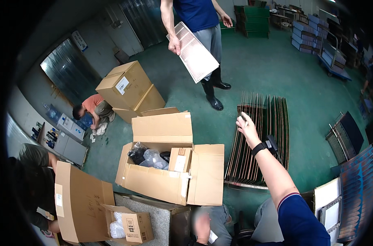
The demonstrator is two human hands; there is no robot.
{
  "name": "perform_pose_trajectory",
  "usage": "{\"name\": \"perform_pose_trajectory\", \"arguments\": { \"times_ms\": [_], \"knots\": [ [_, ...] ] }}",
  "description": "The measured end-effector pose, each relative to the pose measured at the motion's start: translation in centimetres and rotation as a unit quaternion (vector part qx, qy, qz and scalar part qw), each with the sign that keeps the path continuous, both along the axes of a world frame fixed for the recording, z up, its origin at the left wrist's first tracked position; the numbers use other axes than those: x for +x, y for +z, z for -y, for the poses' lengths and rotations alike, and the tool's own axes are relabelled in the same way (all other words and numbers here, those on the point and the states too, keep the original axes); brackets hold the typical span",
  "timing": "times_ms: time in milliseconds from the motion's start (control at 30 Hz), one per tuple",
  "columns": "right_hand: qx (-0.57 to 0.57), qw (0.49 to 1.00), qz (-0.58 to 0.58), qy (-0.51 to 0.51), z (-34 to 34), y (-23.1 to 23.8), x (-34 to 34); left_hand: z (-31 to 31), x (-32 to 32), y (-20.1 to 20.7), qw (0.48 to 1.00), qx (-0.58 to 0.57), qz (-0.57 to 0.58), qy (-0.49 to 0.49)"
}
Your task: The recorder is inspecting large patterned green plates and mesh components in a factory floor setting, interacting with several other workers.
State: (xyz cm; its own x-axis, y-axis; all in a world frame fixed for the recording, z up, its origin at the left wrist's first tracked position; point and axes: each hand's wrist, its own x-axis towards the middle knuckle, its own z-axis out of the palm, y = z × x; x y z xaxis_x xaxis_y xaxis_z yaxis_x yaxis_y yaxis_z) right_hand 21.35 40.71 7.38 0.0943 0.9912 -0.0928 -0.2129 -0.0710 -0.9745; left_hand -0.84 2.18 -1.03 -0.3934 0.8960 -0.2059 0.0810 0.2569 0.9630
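My right hand (247, 126) is stretched forward over the near-left part of a floor rack (256, 186) with many thin, copper-edged panels (272, 143) standing upright in rows. Its fingers are apart and hold nothing I can see; whether they touch a panel edge is unclear. A black strap with a small dark device (271, 144) circles that wrist. Low in the view, my left hand (202, 226) is by my grey-trousered left leg. Its fingers are smeared, and a small white piece shows beside it. Across from me, another person grips a pale, slotted flat panel (196, 55) at their side.
Left of the rack lies an open cardboard box (153, 178) with plastic bags and a smaller box inside. Stacked closed cartons (127, 86) stand behind it. Another open carton (84, 201) is lower left, near a person. Someone crouches by the wall. Blue patterned panels (360, 188) stand right.
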Motion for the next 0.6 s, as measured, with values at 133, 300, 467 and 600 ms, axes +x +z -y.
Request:
{"name": "perform_pose_trajectory", "arguments": {
  "times_ms": [133, 300, 467, 600],
  "knots": [
    [0.023, 0.993, -0.106, 0.054, -3.6, 3.7, -2.5, -0.2, 0.2, 0.7, 1.0, 0.008, 0.009, 0.011],
    [0.066, 0.977, -0.203, 0.024, -8.3, 7.9, -6.5, 0.7, 0.2, 3.3, 0.999, 0.002, -0.028, 0.037],
    [0.167, 0.891, -0.42, -0.036, -9.9, 8.5, -8.5, 0.3, -0.1, 3.5, 0.999, 0.004, -0.034, 0.037],
    [0.153, 0.905, -0.382, -0.109, -8.0, 9.6, -8.5, 0.5, -0.2, 3.7, 0.999, 0.005, -0.023, 0.046]
  ]
}}
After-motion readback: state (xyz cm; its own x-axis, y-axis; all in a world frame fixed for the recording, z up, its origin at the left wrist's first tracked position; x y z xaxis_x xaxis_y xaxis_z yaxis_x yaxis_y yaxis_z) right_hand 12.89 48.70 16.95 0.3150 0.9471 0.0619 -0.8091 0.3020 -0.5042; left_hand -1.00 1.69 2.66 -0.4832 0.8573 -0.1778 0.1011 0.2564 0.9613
